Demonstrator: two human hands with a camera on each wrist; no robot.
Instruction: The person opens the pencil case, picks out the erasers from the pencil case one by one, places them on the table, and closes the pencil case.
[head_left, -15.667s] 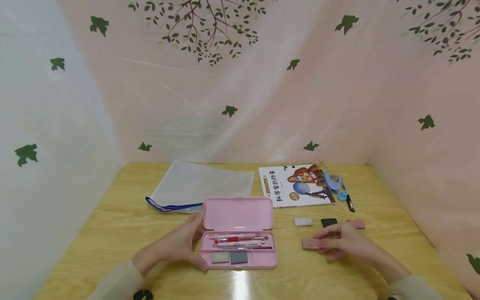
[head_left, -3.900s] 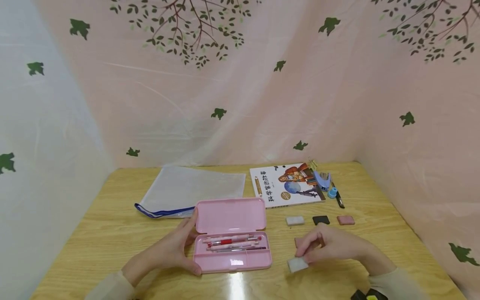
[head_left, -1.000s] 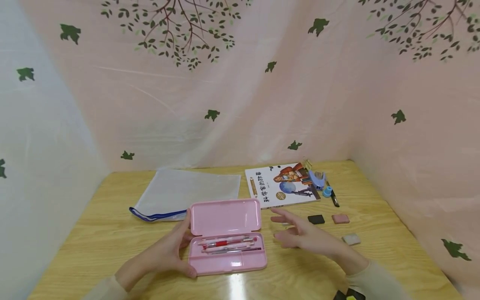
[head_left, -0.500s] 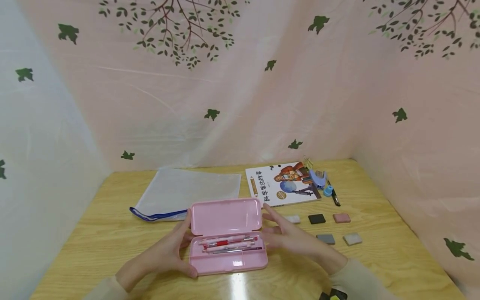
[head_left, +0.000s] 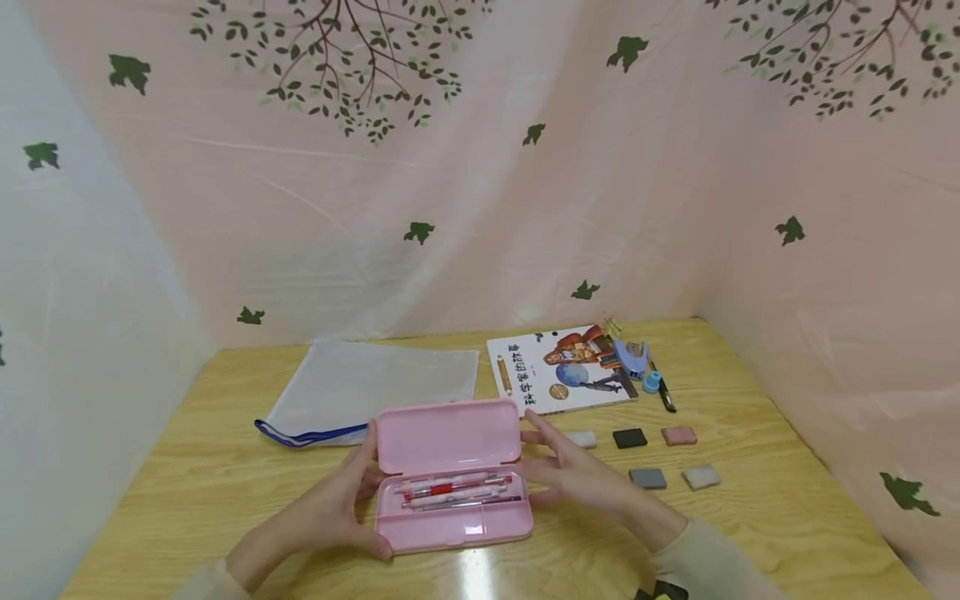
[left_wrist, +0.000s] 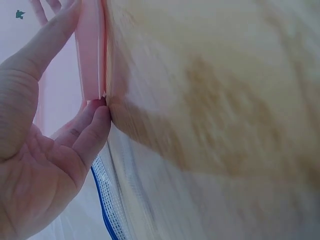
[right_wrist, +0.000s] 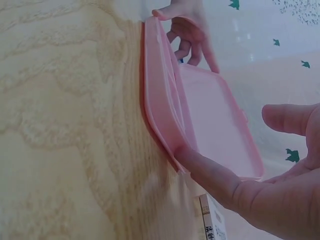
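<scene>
Now I have both hands on the open pink pencil case (head_left: 453,483), left hand (head_left: 330,512) clasping its left end, right hand (head_left: 581,475) flat-fingered at its right end, pens inside, erasers (head_left: 648,477) out on the surface (head_left: 750,517), lid unclosed.

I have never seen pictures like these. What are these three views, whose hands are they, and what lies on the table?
There is no machine here: a person works with two bare hands. The wide picture comes from a camera on the person's head; the two close ones come from cameras on the wrists.

The left hand holds the left end of an open pink pencil case, and the right hand touches its right end. Pens lie inside the case.

On the wooden table there are also a mesh zip pouch, a book, some small stationery at the book's right edge, and five small erasers in white, black, pink and grey.
</scene>
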